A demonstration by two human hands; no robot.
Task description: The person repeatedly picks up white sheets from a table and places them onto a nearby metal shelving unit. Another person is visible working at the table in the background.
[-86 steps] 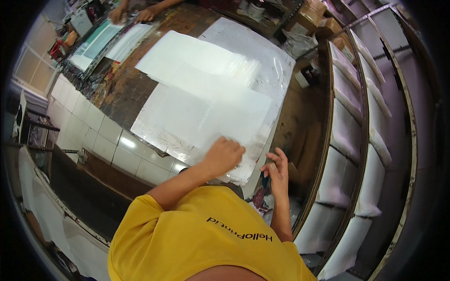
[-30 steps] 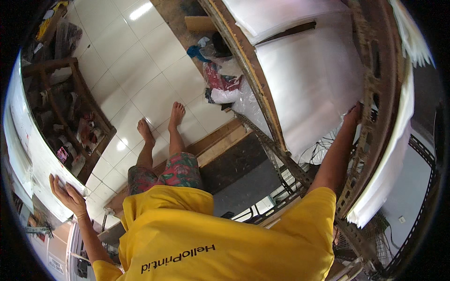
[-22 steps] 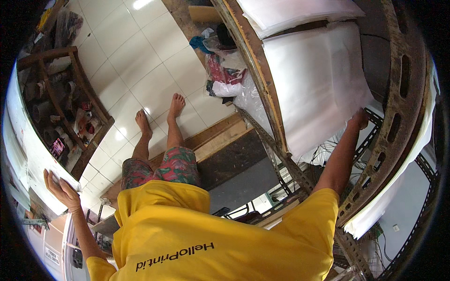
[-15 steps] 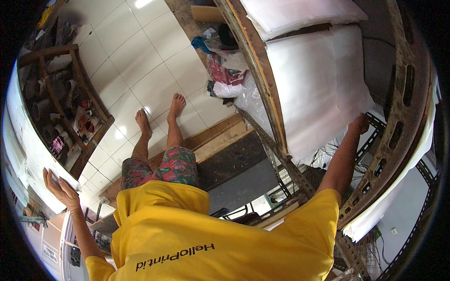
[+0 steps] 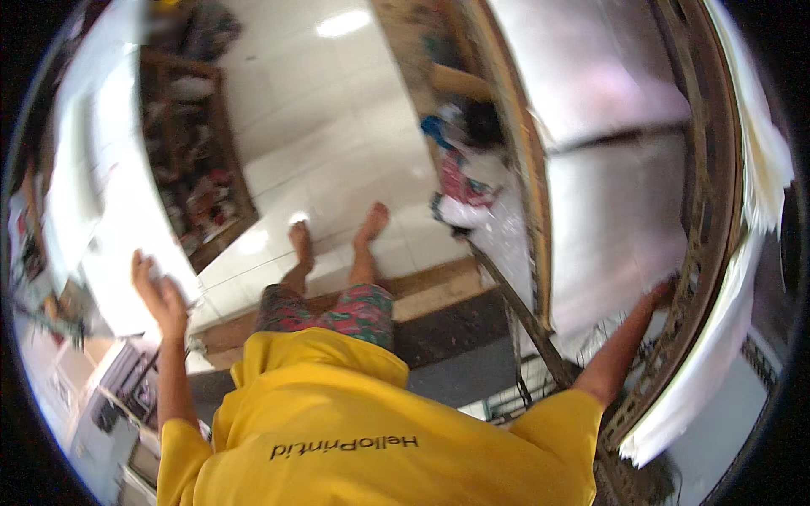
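While the half-second-earlier frame has the bare feet [image 5: 374, 221] left of centre, they now stand nearer the middle, the picture is more blurred, and more of the white table [image 5: 118, 244] fills the left side. The gap between the upper pile of white sheets [image 5: 591, 76] and the lower pile of white sheets [image 5: 616, 240] also sits further down the frame. The lower pile lies right of centre, up and to the left of the right hand [image 5: 665, 293], which is close to its lower right corner. A rusty shelf rail [image 5: 707, 211] partly hides that hand, so I cannot tell whether it grips the sheets. At left, the left hand [image 5: 162, 299] is loosely spread at the table's edge, holding nothing visible.
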